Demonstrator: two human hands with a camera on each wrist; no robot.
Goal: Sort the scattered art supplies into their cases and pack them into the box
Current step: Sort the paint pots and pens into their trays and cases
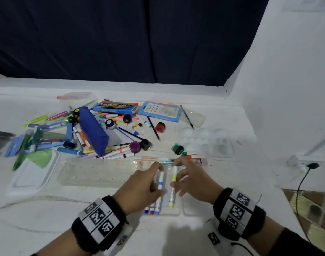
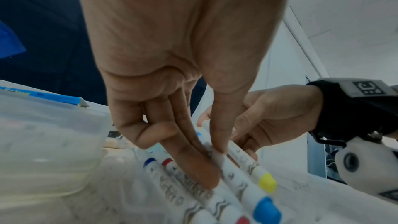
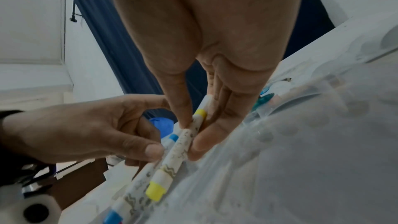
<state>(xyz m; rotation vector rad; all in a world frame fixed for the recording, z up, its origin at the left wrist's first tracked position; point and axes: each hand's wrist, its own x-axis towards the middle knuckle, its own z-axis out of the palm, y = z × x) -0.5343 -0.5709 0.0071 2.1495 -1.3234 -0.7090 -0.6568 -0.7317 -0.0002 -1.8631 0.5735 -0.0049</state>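
Your left hand (image 2: 172, 74) pinches the blue-capped marker (image 2: 243, 185) beside the red and dark-blue markers. Your right hand (image 2: 269, 118) grips the yellow-capped marker (image 2: 256, 168) alongside.

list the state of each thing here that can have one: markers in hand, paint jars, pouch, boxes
yellow-capped white marker: capped, pinched by right hand
light-blue-capped white marker: capped, held by left hand
dark-blue-capped and red-capped markers: capped, lying side by side
green paint jar: tipped on its side
red paint jar: upright
blue fabric pouch: lying among pens
blue flat box: closed
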